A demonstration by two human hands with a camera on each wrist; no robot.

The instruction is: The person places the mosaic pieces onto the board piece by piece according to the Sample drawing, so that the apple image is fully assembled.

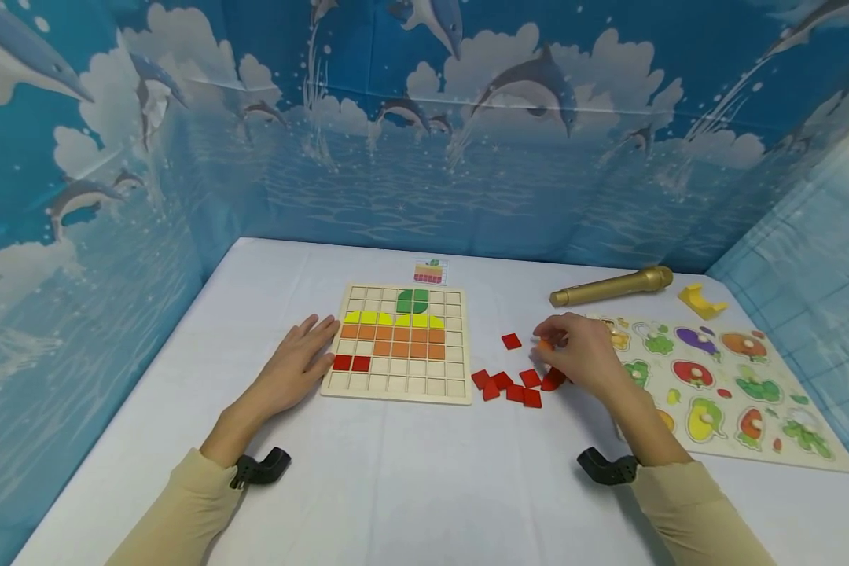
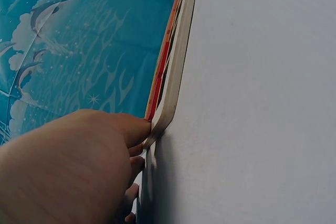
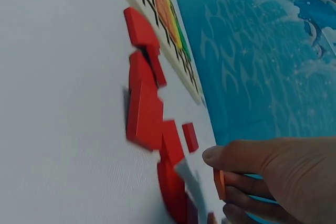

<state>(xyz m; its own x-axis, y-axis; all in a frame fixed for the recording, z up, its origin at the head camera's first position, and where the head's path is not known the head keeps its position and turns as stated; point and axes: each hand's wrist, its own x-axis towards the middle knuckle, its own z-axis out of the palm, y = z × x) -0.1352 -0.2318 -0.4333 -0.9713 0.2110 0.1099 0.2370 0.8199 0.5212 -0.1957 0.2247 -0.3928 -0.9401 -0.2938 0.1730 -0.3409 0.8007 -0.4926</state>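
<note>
A square wooden grid board (image 1: 396,399) lies on the white table, partly filled with green, yellow, orange and red tiles. My left hand (image 1: 290,368) rests at the board's left edge, its fingers extended; in the left wrist view the thumb (image 2: 137,127) touches the board's corner. To the right of the board, my right hand (image 1: 582,350) pinches an orange tile (image 3: 219,183) between thumb and fingers, just above the table. Several loose red tiles (image 1: 514,393) lie between the board and that hand, with one red tile (image 1: 512,341) apart from the others.
A small picture card (image 1: 430,272) lies behind the board. At the right are a gold microphone (image 1: 611,287), a yellow curved piece (image 1: 702,302) and a vegetable puzzle board (image 1: 729,409), partly under my right forearm. A dolphin-print curtain (image 1: 410,189) encloses the table.
</note>
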